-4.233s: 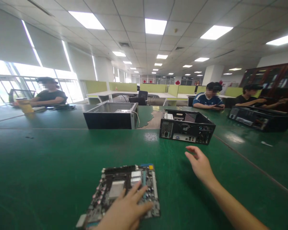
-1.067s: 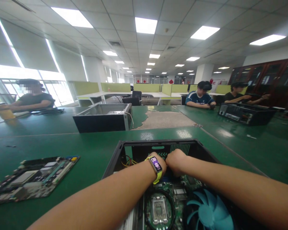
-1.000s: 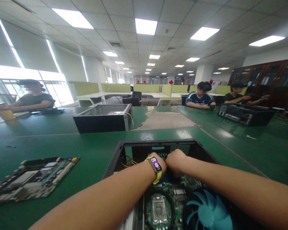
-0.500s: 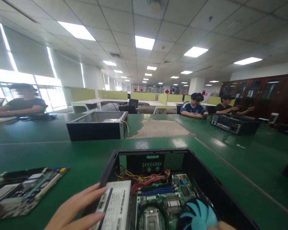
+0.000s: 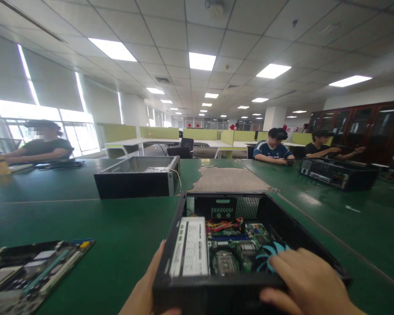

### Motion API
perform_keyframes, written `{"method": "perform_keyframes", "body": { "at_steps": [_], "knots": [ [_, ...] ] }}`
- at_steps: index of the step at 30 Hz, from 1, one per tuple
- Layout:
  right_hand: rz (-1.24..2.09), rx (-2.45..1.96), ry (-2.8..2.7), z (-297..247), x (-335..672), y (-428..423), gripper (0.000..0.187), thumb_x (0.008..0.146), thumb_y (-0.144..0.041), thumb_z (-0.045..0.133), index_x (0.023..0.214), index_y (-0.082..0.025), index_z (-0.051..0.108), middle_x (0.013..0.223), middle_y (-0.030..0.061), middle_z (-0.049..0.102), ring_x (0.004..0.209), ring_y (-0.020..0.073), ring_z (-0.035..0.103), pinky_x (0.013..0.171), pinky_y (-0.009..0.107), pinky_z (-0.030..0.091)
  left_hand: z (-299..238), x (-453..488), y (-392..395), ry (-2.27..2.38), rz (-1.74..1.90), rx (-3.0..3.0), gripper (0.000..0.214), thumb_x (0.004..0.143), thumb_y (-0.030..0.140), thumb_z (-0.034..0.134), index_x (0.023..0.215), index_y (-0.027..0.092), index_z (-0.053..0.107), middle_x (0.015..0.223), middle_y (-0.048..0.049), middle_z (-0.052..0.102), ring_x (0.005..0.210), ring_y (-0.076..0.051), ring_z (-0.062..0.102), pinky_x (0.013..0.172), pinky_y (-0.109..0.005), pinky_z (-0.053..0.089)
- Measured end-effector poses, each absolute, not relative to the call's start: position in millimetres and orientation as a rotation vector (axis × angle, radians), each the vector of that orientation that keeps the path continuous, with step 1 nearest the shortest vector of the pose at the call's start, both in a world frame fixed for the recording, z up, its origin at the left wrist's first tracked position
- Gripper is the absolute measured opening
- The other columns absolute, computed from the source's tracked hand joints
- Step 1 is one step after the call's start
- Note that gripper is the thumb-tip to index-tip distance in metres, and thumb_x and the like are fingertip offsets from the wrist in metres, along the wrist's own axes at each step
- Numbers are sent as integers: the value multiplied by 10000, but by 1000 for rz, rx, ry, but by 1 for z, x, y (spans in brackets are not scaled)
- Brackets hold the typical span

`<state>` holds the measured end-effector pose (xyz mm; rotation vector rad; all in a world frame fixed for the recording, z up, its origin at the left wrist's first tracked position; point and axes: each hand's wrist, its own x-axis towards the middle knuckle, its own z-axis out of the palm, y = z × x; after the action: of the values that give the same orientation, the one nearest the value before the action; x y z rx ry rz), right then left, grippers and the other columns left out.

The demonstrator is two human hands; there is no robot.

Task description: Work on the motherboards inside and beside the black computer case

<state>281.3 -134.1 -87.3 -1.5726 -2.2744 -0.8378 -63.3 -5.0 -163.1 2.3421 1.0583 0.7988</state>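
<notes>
An open black computer case [image 5: 276,221] sits tilted in front of me on the green table [image 5: 118,227]. Inside it lie a grey power supply [image 5: 190,247], a green motherboard [image 5: 238,251], red and yellow wires [image 5: 225,225] and a blue fan [image 5: 265,256]. My left hand [image 5: 144,293] grips the case's near left corner, thumb underneath the front edge. My right hand [image 5: 302,284] is wrapped over the near right rim, fingers reaching over the fan. A loose motherboard [image 5: 33,273] lies flat on the table at the lower left.
Another open case [image 5: 136,177] stands further back on the table, a third [image 5: 339,173] at the right. Three people sit at the far side: one at the left [image 5: 44,142], two at the right [image 5: 276,146]. A bare worn patch [image 5: 228,179] marks the table behind my case.
Both hands came out of the case's interior and took hold of its near edge. The case now sits closer and raised at the front. The view shifted slightly.
</notes>
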Motion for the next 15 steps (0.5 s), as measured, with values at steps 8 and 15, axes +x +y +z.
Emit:
{"method": "perform_keyframes", "body": {
  "at_steps": [8,15],
  "knots": [
    [-883,-2137,-1730,-78,363,65,670,824,-717,320,999,-136,604,1046,164,607,1028,323,499,871,438,315,-115,95,82,1693,693,2128,702,860,390,453,1426,62,199,1460,-244,255,1290,-343,368,999,-436,387],
    [-495,-2310,-1328,-87,385,132,910,734,-793,346,1356,-131,395,1440,212,298,1327,414,188,1032,598,103,-150,75,-17,1238,210,2174,262,719,414,614,923,250,600,860,3,628,832,-177,557,752,-283,436]
  ]
}}
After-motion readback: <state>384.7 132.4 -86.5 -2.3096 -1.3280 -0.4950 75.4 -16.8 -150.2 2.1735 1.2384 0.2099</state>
